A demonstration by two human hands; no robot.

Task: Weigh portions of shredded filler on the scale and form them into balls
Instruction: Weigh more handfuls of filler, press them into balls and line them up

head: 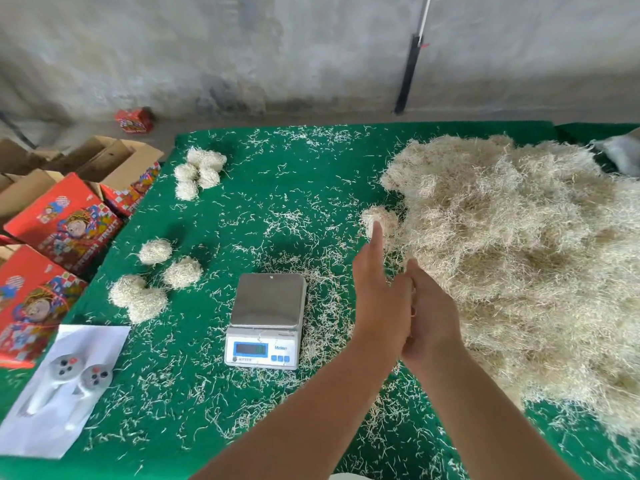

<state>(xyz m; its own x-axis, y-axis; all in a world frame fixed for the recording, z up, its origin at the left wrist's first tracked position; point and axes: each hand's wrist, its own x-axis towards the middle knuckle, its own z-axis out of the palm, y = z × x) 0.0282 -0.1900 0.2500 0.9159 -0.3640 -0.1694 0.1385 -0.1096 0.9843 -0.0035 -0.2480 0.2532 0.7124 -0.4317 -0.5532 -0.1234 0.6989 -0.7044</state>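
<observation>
Left hand: flat, fingers straight and pointing to the far side, its palm pressed against the right hand; it holds nothing.
Right hand: also flat with straight fingers, palm against the left one, just right of the scale.
Scale: stands on the green table, near the middle; its metal plate is bare (the display is too small to read).
Filler pile: a big heap of shredded filler on the right side of the table.
Small clump: lies at the left edge of the pile, beyond the fingertips.
Near balls: four, left of the scale.
Far balls: some more, close together at the far left.
Red boxes: beside the table, left.
White sheet: near left corner, with two grey controllers on it.
</observation>
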